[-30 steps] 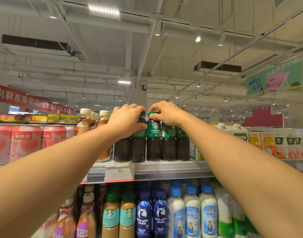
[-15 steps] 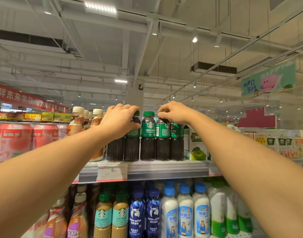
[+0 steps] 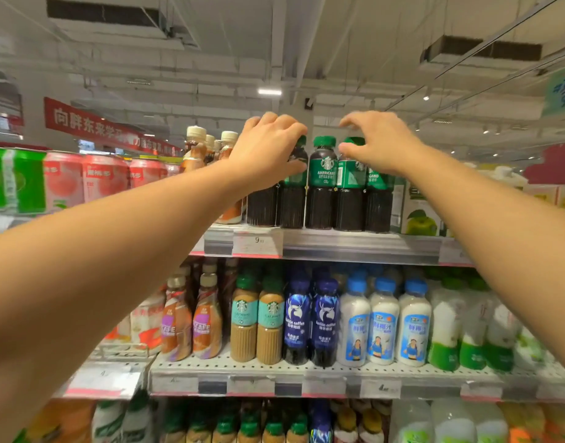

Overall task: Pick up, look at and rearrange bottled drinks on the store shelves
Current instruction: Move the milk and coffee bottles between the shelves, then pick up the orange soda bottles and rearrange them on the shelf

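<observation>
A row of several dark Americano coffee bottles with green caps and labels stands on the top shelf (image 3: 354,247). My left hand (image 3: 268,151) grips the top of the second bottle from the left (image 3: 292,203), and its fingers hide most of the cap. The centre bottle (image 3: 322,187) stands free with its label facing me. My right hand (image 3: 383,142) curls round the cap of the bottle to its right (image 3: 350,203), thumb under the cap and forefinger arched over it. That bottle's label is turned sideways.
Left of the row stand tan milk-coffee bottles (image 3: 195,148) and pink cans (image 3: 105,177). A green-apple juice carton (image 3: 418,212) stands at the right end. The shelf below holds coffee bottles (image 3: 310,321) and white coconut-milk bottles (image 3: 383,321). A price tag (image 3: 257,243) hangs on the top shelf's edge.
My right hand moved from the centre bottle's cap to the cap of the bottle right of it. My left hand stayed on its bottle. The view tipped down, showing more of the lower shelves.
</observation>
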Tool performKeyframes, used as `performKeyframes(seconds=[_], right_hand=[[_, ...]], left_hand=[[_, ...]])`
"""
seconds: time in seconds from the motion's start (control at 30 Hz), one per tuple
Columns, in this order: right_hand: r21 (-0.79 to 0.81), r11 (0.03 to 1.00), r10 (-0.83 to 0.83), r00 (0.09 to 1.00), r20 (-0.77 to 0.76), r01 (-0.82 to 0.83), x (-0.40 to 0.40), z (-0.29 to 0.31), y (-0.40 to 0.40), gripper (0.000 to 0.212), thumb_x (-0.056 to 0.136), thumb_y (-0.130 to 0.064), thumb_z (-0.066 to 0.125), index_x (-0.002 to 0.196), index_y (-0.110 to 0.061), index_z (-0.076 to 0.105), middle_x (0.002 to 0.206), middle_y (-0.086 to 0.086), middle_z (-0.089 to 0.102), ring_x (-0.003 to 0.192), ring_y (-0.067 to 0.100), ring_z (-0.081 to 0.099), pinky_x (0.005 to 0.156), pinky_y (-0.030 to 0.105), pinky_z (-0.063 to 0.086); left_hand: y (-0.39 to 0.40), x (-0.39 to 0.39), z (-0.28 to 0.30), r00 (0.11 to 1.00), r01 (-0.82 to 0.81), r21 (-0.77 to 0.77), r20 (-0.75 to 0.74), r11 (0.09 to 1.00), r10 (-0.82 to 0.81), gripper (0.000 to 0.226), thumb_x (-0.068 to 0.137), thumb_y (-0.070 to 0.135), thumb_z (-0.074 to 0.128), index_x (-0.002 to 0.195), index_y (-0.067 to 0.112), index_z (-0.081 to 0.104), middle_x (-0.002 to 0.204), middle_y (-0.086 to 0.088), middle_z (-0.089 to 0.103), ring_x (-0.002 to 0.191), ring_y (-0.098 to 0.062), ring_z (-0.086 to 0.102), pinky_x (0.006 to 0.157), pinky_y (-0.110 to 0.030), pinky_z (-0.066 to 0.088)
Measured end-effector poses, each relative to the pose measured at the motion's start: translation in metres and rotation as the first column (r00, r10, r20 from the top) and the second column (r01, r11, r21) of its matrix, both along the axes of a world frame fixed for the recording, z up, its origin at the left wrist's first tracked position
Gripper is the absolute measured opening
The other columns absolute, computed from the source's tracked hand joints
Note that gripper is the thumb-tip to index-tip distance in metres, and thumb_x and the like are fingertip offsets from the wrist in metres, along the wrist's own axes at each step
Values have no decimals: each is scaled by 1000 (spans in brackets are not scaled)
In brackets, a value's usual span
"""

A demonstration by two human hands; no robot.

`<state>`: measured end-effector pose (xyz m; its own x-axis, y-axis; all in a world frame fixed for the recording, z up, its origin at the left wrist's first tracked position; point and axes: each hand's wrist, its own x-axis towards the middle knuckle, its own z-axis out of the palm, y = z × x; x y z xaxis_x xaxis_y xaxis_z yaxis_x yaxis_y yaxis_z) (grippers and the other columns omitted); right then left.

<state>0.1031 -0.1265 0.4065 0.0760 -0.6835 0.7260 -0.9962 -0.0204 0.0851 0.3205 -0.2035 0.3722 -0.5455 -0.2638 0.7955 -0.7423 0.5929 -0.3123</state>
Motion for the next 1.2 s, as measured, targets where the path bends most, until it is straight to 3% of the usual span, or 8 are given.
performKeyframes(seconds=[0.1, 0.2, 0.4, 0.63, 0.9, 1.0, 1.2], right_hand=[[-165, 981, 90, 994, -63, -100, 16, -25, 10, 39, 95, -36, 63, 131, -20, 62, 132, 8, 66, 123, 34, 57, 100, 45, 46], [-212, 955, 204, 978, -43, -208, 35, -59, 29, 33, 91, -36, 61, 120, -21, 67, 120, 6, 70, 112, 32, 62, 94, 45, 50], [-126, 927, 365, 927, 82, -354, 62, -113, 60, 43, 84, -50, 55, 116, -25, 69, 113, -3, 74, 102, 24, 69, 91, 44, 55], [-66, 891, 454, 881, 136, -449, 96, -149, 90, 39, 84, -52, 55, 111, -29, 68, 104, -8, 75, 93, 17, 71, 91, 47, 57], [34, 831, 530, 810, 251, -555, 159, -196, 103, 23, 91, -37, 70, 111, -25, 71, 97, -8, 76, 88, 13, 72, 90, 43, 58], [63, 832, 521, 816, 251, -551, 189, -217, 102, 22, 90, -37, 72, 110, -28, 71, 95, -11, 76, 88, 12, 72, 88, 43, 58], [141, 839, 463, 825, 323, -526, 265, -256, 107, 22, 90, -39, 70, 109, -28, 71, 92, -14, 75, 84, 5, 72, 82, 31, 57]], left_hand=[[23, 6, -14, 1000, 27, -63, -11, 998, -28, 53, 89, 45, 68, 134, 20, 55, 135, -5, 58, 124, -32, 51, 105, -49, 39], [51, 14, -37, 998, 62, -88, -9, 994, -63, 45, 89, 42, 68, 128, 19, 60, 124, -5, 62, 114, -31, 56, 95, -48, 45], [99, 39, -78, 997, 72, -46, -3, 996, -72, 42, 91, 48, 61, 123, 21, 62, 114, -3, 65, 104, -27, 61, 85, -47, 51], [149, 89, -112, 997, 56, 66, -63, 996, -52, 34, 95, 50, 56, 116, 25, 65, 113, 5, 67, 99, -17, 64, 77, -40, 56], [173, 184, -152, 998, -63, 205, -12, 977, 66, 23, 96, 43, 55, 101, 25, 67, 92, 10, 66, 75, -11, 61, 62, -33, 53], [172, 229, -172, 993, -115, 259, 3, 959, 118, 29, 96, 49, 51, 106, 27, 67, 99, 10, 68, 81, -12, 63, 66, -33, 54], [163, 330, -213, 991, -132, 368, 38, 920, 127, 42, 92, 55, 40, 112, 29, 66, 110, 9, 70, 99, -17, 67, 76, -40, 57]])
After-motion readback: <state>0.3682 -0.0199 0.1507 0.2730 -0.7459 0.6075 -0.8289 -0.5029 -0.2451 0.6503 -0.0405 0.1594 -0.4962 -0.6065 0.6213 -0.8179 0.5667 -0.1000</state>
